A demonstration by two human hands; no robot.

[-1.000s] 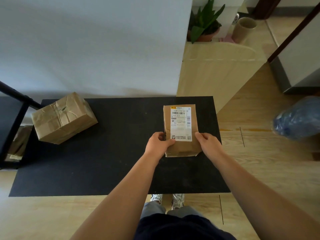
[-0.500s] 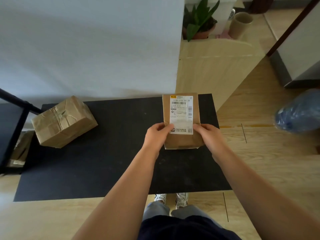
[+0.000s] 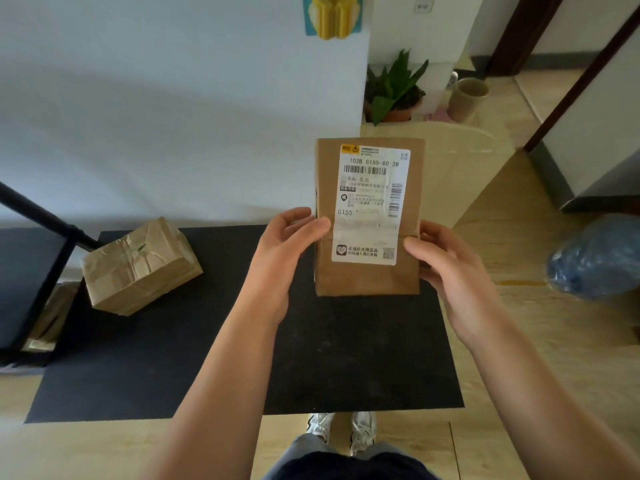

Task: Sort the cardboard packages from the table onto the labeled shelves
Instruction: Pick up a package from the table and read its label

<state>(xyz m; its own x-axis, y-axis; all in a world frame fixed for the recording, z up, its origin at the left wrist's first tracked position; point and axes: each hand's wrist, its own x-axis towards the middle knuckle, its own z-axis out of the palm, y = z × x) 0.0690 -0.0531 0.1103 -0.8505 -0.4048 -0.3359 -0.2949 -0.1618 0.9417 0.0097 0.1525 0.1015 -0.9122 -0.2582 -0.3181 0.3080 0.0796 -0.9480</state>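
A flat brown cardboard package (image 3: pixel 367 278) with a white shipping label marked G155 is held up in the air above the black table (image 3: pixel 242 358), its label facing me. My left hand (image 3: pixel 280 254) grips its left edge and my right hand (image 3: pixel 446 268) grips its right edge. A second, crumpled and taped cardboard package (image 3: pixel 138 268) lies on the table's far left corner, apart from both hands.
A black metal shelf frame (image 3: pixel 38 244) stands at the left, with another package low behind it. A light wooden cabinet (image 3: pixel 464 168) is beyond the table on the right, with a potted plant (image 3: pixel 394 91) and a cup behind. A blue plastic bag (image 3: pixel 595 258) lies on the floor at right.
Both hands have lifted the labelled package off the table and raised it toward me, tilting its label up. The crumpled package has stayed put.
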